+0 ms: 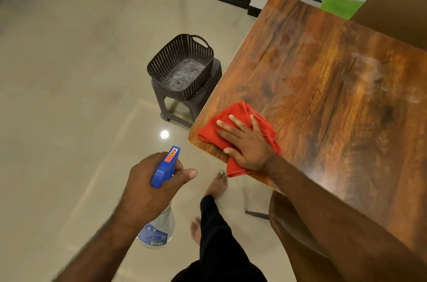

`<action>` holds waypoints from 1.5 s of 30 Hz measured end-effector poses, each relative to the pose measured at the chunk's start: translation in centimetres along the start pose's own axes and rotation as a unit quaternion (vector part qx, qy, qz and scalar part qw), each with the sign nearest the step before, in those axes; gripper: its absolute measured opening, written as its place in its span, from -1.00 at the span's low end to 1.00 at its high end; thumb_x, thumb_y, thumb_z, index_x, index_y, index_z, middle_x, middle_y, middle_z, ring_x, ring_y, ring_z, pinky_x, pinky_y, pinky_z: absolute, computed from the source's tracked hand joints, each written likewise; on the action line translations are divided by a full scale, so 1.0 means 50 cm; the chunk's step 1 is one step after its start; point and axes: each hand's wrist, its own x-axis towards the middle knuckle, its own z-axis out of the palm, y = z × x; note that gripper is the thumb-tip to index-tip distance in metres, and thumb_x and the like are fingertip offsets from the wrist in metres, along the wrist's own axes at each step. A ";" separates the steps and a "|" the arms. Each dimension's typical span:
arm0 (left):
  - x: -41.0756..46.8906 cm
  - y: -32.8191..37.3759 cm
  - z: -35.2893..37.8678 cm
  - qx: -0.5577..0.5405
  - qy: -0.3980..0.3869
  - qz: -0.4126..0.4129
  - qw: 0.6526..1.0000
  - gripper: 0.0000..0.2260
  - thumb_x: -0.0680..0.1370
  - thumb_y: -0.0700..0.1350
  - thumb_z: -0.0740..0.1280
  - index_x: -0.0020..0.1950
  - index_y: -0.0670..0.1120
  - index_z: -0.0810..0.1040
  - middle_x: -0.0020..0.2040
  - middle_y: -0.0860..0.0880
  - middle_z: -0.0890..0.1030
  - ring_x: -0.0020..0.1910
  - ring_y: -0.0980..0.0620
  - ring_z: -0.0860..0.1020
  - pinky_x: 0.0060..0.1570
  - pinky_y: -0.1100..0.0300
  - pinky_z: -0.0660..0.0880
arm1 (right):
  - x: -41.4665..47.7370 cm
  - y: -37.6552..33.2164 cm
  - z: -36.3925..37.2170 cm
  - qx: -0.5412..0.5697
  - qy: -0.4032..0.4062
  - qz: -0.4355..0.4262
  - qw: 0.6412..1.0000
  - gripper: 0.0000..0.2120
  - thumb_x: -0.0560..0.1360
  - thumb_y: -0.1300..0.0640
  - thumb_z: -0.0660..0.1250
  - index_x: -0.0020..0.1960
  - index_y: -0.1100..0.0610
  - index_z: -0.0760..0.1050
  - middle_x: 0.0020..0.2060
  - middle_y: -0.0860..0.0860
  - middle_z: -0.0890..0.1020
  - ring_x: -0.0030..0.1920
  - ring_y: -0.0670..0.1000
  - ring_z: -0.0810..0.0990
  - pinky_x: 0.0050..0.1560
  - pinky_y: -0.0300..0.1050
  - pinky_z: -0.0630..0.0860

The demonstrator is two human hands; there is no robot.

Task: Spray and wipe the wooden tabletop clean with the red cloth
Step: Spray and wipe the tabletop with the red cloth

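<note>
The wooden tabletop (323, 78) fills the right side, with pale wet smears toward its far right. A crumpled red cloth (233, 113) lies on the table's near left corner, partly hanging over the edge. My right hand (247, 141) lies flat on the cloth, fingers spread, pressing it onto the wood. My left hand (152, 187) is out over the floor, left of the table, closed around the neck of a clear spray bottle (159, 228) with a blue trigger head (166, 166). The bottle's nozzle points up and away.
A dark woven basket (180, 62) sits on a dark plastic stool (184, 106) just left of the table. A brown chair (286, 219) is tucked under the near table edge. My bare feet (217, 184) stand on the glossy tiled floor. A green cloth (339, 5) hangs behind the table.
</note>
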 end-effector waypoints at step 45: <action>0.165 0.025 0.020 0.054 -0.081 -0.030 0.995 -0.70 0.36 0.15 0.55 -0.20 -0.04 0.57 -0.34 0.00 0.62 -0.34 -0.03 0.61 -0.30 0.27 0.43 | 0.172 -0.181 0.065 0.012 -0.002 0.046 0.999 -0.39 0.64 -0.27 0.22 0.62 -0.07 0.30 0.63 -0.06 0.31 0.67 0.07 0.13 0.63 0.26 0.02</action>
